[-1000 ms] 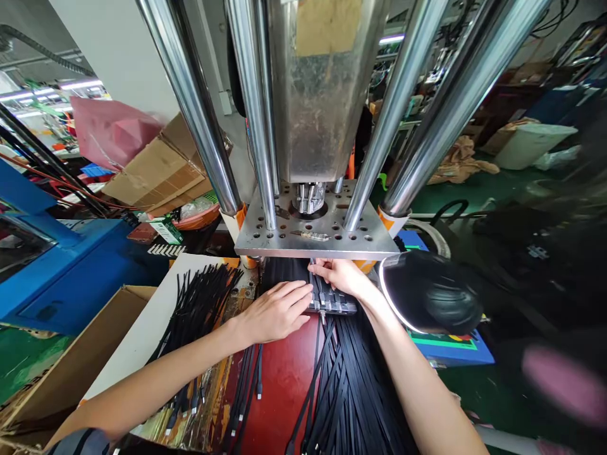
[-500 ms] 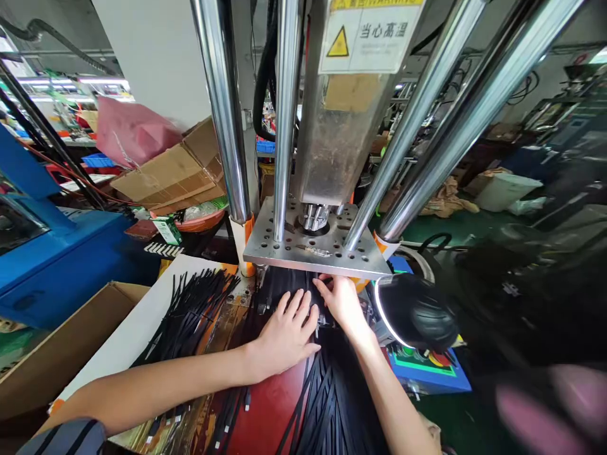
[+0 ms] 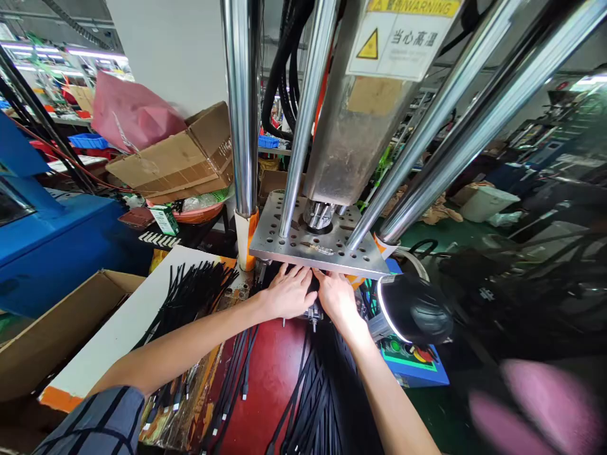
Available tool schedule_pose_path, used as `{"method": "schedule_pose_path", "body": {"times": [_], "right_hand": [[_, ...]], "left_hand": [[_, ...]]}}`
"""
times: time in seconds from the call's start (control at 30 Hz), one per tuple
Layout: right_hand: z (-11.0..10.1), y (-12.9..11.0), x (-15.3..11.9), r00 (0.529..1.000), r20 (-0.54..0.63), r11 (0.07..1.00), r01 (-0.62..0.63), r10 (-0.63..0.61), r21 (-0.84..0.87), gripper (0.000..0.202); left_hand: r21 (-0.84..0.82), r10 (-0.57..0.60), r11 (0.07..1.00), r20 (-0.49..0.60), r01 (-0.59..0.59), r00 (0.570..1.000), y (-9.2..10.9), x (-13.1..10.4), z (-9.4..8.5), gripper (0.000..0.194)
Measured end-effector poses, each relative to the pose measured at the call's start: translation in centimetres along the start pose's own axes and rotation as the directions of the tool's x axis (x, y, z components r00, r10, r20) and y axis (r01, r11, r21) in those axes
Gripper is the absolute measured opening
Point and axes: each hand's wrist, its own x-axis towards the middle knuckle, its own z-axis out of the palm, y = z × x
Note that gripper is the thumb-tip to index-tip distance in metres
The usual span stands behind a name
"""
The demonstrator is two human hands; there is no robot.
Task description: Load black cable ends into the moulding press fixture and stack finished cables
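Observation:
My left hand [image 3: 290, 294] lies palm down at the front edge of the perforated steel press plate [image 3: 322, 258], its fingers outstretched and slightly apart, tips reaching the plate's lower edge. Right beside it is my right hand [image 3: 337, 297], with the thumb pointing forward and the other fingers curled in under the plate. Whatever those fingers grip is hidden. Below both hands a small metal fixture with bolts [image 3: 313, 314] shows in part. A thick bundle of flat black cables [image 3: 322, 398] runs from there towards me, over a red work surface [image 3: 268, 373].
To the left, black cables [image 3: 190, 297] are piled on a white board [image 3: 142, 309], near an open cardboard box [image 3: 71, 322]. Steel columns [image 3: 244, 114] rise around the press head [image 3: 360, 139], which bears a heat warning label. A black round lamp [image 3: 417, 309] and blue button box [image 3: 412, 363] stand right.
Both hands have moved forward to the plate's edge, and my left hand has drawn closer to the right. The fixture's bolts now show below them. The view has shifted slightly.

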Motion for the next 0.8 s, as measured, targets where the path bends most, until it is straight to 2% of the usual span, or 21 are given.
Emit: {"method": "schedule_pose_path", "body": {"times": [0.13,0.23,0.3,0.33,0.4,0.5,0.53,0.57,0.6,0.63,0.67,0.73,0.8], "right_hand": [[0.4,0.4,3.2,0.999,-0.038,1.0,0.017,-0.017,0.022,0.038],[0.1,0.3,5.6,0.996,-0.09,0.998,0.007,-0.002,0.055,0.038],[-0.5,0.0,5.9,0.995,-0.101,0.997,0.003,0.005,0.075,0.041],[-0.9,-0.2,5.2,0.995,-0.102,0.997,0.001,0.007,0.082,0.043],[-1.5,-0.8,1.6,0.994,-0.109,0.996,-0.006,0.016,0.091,0.048],[-1.1,-1.8,-7.8,0.989,-0.126,0.992,-0.063,0.076,0.106,0.04],[-0.6,-2.1,-11.4,0.985,-0.122,0.988,-0.112,0.126,0.11,0.038],[0.1,-2.3,-14.7,0.974,-0.103,0.977,-0.194,0.203,0.094,0.041],[0.9,-2.4,-17.5,0.965,-0.063,0.967,-0.252,0.254,0.045,0.047],[1.7,-2.5,-19.8,0.961,-0.014,0.961,-0.275,0.275,0.014,0.051],[2.5,-2.5,-21.4,0.955,0.003,0.955,-0.296,0.296,0.014,0.053],[3.6,-2.3,-22.8,0.952,0.008,0.949,-0.306,0.306,0.074,0.056],[4.1,-2.0,-22.7,0.945,-0.019,0.932,-0.317,0.326,0.177,0.058]], "left_hand": [[0.004,-0.019,1.0,-0.054,0.019,0.998,-0.9,2.8,0.4,0.047],[0.0,-0.005,1.0,-0.072,0.005,0.997,-1.6,4.8,-0.1,0.039],[-0.012,0.024,1.0,-0.093,-0.026,0.995,-2.0,5.2,-0.9,0.037],[-0.02,0.041,0.999,-0.108,-0.044,0.993,-2.0,4.8,-1.3,0.036],[-0.038,0.089,0.995,-0.147,-0.095,0.985,-1.8,2.0,-1.9,0.035],[-0.12,0.115,0.982,-0.224,-0.144,0.968,-0.6,-6.0,-1.5,0.03],[-0.159,0.03,0.985,-0.212,-0.065,0.977,-0.1,-8.9,-1.0,0.031],[-0.165,-0.125,0.981,-0.15,0.1,0.981,0.3,-11.6,-0.4,0.032],[-0.123,-0.273,0.956,-0.056,0.265,0.96,0.7,-13.8,0.3,0.032],[-0.064,-0.386,0.92,0.043,0.388,0.922,0.9,-15.5,1.0,0.031],[-0.012,-0.476,0.876,0.132,0.482,0.869,1.1,-16.6,1.6,0.029],[0.03,-0.551,0.826,0.251,0.563,0.796,1.0,-17.2,2.7,0.023],[0.0,-0.556,0.814,0.291,0.581,0.779,0.6,-16.7,3.3,0.021]]}}
